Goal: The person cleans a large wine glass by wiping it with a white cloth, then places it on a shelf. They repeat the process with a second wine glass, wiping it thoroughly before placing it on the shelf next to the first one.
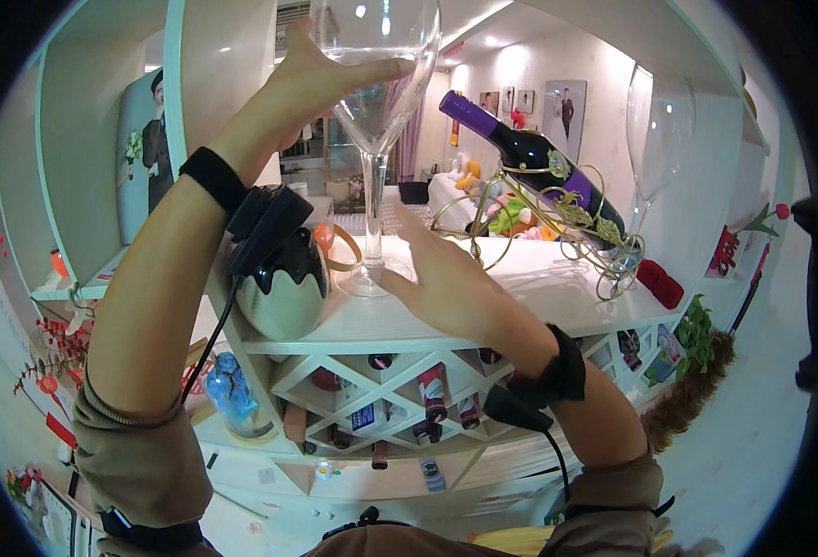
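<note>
A very large clear stemmed glass (374, 191) stands upright on the white counter (353, 324). My left hand (315, 87) is around its bowl, with the thumb laid across the front. Low beside the stem is my right hand (451, 285), fingers extended and thumb apart; the thumb tip overlaps the glass's foot, and whether it touches cannot be told. A black-and-pale-green ceramic jar (284, 296) sits left of the foot. To the right, a dark wine bottle (534, 160) with a purple neck leans in a gold wire holder (496, 209) with leaf ornaments.
Another tall glass (656, 139) stands at the counter's right end, near a red box (660, 284). Below, a white lattice wine rack (395, 383) holds several bottles. Upright shelf panels (172, 83) flank the left side. Blue flowers under a clear cover (231, 393) stand lower left.
</note>
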Available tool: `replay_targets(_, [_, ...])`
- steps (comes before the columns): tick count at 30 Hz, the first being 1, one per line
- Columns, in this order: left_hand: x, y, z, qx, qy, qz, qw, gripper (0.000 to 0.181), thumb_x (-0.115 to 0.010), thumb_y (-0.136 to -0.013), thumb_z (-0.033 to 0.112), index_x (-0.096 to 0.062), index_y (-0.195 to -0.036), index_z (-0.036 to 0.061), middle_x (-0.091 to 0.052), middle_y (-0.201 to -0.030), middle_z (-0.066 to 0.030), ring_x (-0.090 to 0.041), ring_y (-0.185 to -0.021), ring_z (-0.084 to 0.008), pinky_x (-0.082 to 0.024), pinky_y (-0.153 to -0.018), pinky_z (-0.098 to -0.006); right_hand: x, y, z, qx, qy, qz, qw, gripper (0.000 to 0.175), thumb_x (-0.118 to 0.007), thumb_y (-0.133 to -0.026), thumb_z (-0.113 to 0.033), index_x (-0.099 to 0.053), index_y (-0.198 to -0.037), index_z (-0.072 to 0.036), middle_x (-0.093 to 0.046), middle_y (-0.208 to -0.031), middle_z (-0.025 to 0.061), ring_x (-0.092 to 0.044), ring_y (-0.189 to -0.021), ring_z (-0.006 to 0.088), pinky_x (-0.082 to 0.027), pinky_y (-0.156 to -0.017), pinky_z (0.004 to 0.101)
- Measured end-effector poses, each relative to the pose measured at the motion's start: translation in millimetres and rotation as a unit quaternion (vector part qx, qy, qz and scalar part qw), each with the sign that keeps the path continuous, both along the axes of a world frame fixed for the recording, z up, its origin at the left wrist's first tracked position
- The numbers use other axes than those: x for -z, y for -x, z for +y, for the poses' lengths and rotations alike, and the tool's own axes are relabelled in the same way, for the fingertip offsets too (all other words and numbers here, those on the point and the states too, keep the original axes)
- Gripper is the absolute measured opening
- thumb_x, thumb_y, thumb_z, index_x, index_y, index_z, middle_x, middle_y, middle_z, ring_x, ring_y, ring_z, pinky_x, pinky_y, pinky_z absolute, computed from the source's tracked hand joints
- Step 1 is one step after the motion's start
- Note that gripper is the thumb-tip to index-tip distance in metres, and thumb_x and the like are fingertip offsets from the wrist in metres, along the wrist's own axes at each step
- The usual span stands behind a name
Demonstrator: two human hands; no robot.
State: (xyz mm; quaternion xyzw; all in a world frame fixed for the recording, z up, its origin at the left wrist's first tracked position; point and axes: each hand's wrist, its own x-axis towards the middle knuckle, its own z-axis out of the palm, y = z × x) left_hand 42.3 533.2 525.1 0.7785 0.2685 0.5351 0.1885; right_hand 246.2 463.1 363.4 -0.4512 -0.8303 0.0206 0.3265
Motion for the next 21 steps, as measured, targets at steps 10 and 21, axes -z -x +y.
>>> replay_targets(10, [0.3,-14.2,-6.7,-0.144,0.0,-0.002,0.99,0.144,-0.091,-0.085,0.036,0.025,-0.158,-0.0083,-0.054,-0.146,-0.037,-0.061,-0.131,-0.0411,-0.046,-0.117,-0.0442,42.6,-35.5,-52.7,-0.076,-0.115,0.02,0.99,0.028,-0.073,-0.096,-0.014,-0.07,-0.12,0.0,-0.069,-0.123,0.0197,-0.067,-0.114,0.039,-0.054,-0.098,0.0426])
replay_targets(21, [11.4,-15.0,-7.4,0.035,-0.04,-0.052,0.997,0.138,-0.088,-0.09,0.025,0.029,-0.162,0.0073,-0.047,-0.153,-0.0333,-0.06,-0.133,-0.0383,-0.054,-0.109,-0.0461,20.4,-54.3,-121.5,-0.242,0.05,0.115,0.962,0.035,-0.07,-0.094,-0.003,-0.071,-0.128,-0.004,-0.071,-0.131,0.0172,-0.069,-0.123,0.0319,-0.054,-0.105,0.0414])
